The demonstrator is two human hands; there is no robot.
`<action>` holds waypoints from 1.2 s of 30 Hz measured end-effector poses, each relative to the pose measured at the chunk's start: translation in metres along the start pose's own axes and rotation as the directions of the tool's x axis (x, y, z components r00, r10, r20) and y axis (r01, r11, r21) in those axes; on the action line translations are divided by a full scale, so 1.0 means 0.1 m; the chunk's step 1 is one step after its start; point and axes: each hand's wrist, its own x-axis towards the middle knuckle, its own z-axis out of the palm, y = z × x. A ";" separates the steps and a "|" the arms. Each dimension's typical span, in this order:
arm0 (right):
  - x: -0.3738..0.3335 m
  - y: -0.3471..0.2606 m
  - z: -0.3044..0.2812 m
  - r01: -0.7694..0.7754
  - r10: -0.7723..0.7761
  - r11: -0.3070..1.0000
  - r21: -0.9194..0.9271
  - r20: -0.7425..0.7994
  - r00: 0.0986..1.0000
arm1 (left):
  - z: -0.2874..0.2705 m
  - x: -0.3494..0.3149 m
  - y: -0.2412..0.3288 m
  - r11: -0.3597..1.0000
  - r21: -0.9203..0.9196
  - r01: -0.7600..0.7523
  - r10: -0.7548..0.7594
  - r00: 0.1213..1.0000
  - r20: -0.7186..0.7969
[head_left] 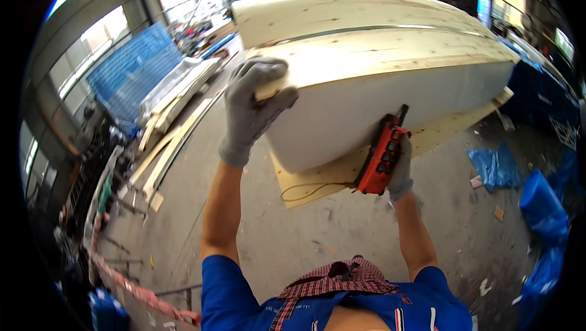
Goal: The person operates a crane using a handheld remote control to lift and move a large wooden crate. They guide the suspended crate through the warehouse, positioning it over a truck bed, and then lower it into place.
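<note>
My left hand [249,108], in a grey glove, is closed round the near left corner of a pale wooden board [372,56]. Its fingers lie over the top and the thumb comes up from below. That board tops a large block with smooth white sides [342,117]. In my right hand [401,169], also gloved, is a red handheld remote control [383,157] with black buttons and a short black antenna. A thin cord loop [305,192] hangs from its lower end. Under the white block a second wooden sheet [434,138] sticks out.
Long timber strips [174,151] and a blue-wrapped panel [135,62] lie to the left. Blue plastic sheeting [495,167] is on the floor at right, with more crumpled blue plastic [543,209] nearby. A pink-wrapped rail [137,291] runs along the lower left.
</note>
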 end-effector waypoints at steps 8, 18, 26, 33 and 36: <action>-0.10 -0.09 0.11 0.047 -0.037 0.993 -0.106 0.092 0.995 | -0.11 0.57 0.85 0.707 0.707 -0.017 -0.424 0.790 0.443; -0.17 -0.42 -0.02 -0.226 0.218 0.974 0.008 0.233 0.948 | 0.47 0.59 0.72 0.441 0.891 -0.107 -0.345 0.896 0.279; -0.48 -0.84 -0.11 -0.282 0.288 0.955 -0.092 0.069 0.955 | 0.71 0.60 0.78 0.469 0.869 -0.160 -0.231 0.927 0.295; -1.10 -0.62 -0.53 -0.448 0.443 0.893 -0.033 -0.110 0.890 | 0.73 0.47 0.65 0.446 0.863 -0.239 -0.102 0.944 0.315; -1.35 -0.33 -0.76 -0.473 0.485 0.874 0.112 -0.131 0.865 | 0.82 0.51 0.66 0.447 0.863 -0.233 -0.083 0.951 0.299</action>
